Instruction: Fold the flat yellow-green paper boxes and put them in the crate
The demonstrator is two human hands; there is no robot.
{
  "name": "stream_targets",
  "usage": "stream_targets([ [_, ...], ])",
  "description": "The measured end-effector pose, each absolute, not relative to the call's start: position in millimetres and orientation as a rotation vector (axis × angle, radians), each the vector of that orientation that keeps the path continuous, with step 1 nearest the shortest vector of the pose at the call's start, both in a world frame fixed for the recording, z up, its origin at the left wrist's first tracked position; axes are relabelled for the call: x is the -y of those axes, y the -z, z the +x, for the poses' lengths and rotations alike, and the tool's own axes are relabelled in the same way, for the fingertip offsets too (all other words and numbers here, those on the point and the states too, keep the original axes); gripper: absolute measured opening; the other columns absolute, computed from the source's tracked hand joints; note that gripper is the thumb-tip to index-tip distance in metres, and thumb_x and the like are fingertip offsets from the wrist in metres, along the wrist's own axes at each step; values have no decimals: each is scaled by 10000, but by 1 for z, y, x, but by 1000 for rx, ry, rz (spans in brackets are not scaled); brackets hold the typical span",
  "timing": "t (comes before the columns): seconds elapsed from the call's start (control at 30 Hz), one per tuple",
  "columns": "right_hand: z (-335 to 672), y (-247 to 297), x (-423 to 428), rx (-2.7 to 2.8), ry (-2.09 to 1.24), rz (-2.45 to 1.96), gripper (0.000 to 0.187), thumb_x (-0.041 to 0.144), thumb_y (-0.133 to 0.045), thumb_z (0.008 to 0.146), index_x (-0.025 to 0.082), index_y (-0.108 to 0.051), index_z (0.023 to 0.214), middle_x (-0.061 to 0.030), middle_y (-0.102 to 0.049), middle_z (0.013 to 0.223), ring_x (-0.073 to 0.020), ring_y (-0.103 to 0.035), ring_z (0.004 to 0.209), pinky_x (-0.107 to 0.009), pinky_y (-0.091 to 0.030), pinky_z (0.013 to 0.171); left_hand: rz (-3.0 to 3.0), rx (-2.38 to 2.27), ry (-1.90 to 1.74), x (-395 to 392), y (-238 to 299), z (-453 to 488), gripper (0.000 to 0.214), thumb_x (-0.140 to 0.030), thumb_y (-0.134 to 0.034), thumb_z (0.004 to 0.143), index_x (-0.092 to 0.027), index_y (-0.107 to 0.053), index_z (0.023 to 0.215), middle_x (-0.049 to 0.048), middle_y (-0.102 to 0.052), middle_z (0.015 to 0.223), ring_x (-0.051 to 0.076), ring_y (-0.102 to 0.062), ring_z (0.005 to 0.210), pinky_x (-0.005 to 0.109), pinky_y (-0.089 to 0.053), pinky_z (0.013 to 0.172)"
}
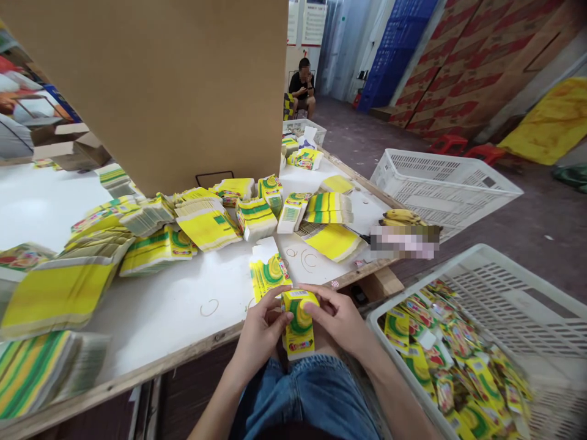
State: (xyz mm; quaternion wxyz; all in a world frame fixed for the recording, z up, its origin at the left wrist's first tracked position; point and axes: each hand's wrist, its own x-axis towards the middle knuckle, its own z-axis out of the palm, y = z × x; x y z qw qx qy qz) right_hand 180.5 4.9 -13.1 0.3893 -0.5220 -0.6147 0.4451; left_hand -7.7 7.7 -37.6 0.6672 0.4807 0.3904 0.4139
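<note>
Over the lap, left hand (260, 330) and right hand (338, 318) both grip a small yellow carton (299, 321), upright. Just beyond, flat cartons (268, 275) on the desk (183, 299). Right: white crate (513, 305) of folded cartons.

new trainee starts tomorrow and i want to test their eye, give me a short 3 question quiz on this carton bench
1. True or false: the small carton is gripped by both the left hand and the right hand.
2. The near basket on the right holds: A) piled yellow-green cartons, B) water bottles, C) nothing.
3. Fill in: the flat stack just beyond the hands lies on the white ____.

Key: 1 true; 2 A; 3 table.
</note>
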Motion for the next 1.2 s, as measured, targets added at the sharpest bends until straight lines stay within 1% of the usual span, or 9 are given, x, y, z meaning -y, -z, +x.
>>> stream_targets([
  [0.2,173,12,-6,1615,-1016,-1556,295,218,-621,788,193,-575,1078,113,-397,508,-114,-414,480,-221,-316,509,1045,-832,-923,-8,33,-3,509,-250,-677,816,-198,-538,1303,123,-707,1129,230,-686,950,316,-538,801],
  [0.33,172,12,-5,1639,-1080,-1476,333,285,-591,846,189,-559,1163,112,-429,491,-122,-439,471,-219,-337,505,956,-827,-978,-10,37,-6,539,-237,-732,772,-199,-546,1276,108,-735,1047,216,-705,866,302,-547,749],
  [0.57,177,16,4,1496,-896,-1423,219,349,-586,869,200,-656,1013,-44,-693,905,-191,-629,773,-281,-487,684,980,-827,-936,-8,30,14,465,-236,-737,754,-188,-580,1189,86,-750,959,183,-707,742,274,-551,673],
  [0.63,191,7,12,1472,-749,-1454,198,355,-577,876,206,-656,979,-59,-693,919,-215,-634,829,-319,-495,738,1064,-827,-926,-9,26,20,484,-249,-701,778,-201,-558,1238,99,-734,1030,226,-713,879,337,-563,783],
  [0.7,213,-5,22,1489,-356,-1589,194,375,-583,870,214,-672,934,-81,-672,929,-253,-607,901,-388,-463,824,1248,-931,-946,-13,27,18,526,-256,-661,807,-221,-520,1312,116,-688,1170,262,-653,1096,412,-501,963],
  [0.77,234,-13,27,1478,79,-1757,250,431,-598,846,218,-689,940,-116,-638,1006,-310,-558,996,-472,-399,897,1490,-1175,-961,-19,33,9,552,-258,-639,820,-229,-499,1354,126,-562,1381,286,-470,1332,473,-328,1129],
  [0.83,240,-12,25,1488,238,-1851,322,469,-606,833,215,-687,1012,-137,-614,1092,-340,-524,1055,-505,-359,922,1588,-1425,-938,-24,41,0,563,-246,-622,819,-208,-493,1366,141,-468,1474,316,-330,1423,540,-178,1177],
  [1.03,165,38,-35,1520,-476,-1815,201,305,-689,785,207,-715,959,-139,-679,1052,-340,-522,1070,-479,-317,927,1516,-1371,-913,-25,55,-11,536,-249,-640,795,-198,-560,1322,152,-570,1383,329,-436,1359,545,-191,1163],
  [1.2,129,57,-64,1375,-679,-1699,71,248,-692,758,200,-691,811,-85,-695,783,-287,-586,912,-445,-365,884,1378,-1323,-993,-24,55,-17,441,-217,-710,735,-220,-675,1175,127,-660,1273,338,-480,1318,543,-244,1143],
])
